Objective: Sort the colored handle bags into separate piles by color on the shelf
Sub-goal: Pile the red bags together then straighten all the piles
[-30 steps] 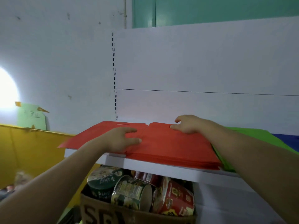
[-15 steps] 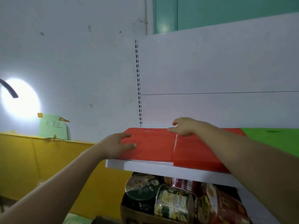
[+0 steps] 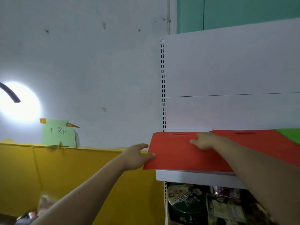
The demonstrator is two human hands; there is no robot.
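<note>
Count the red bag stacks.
2. Left red stack at the shelf end, touched by left hand and right hand; right red stack beside the green bags. Lower bags may be hidden.

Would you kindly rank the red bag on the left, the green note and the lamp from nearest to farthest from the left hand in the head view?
1. The red bag, at the left end of the shelf: the left hand touches its left edge.
2. The green note, taped up further left.
3. The lamp, far left and higher up.
</note>
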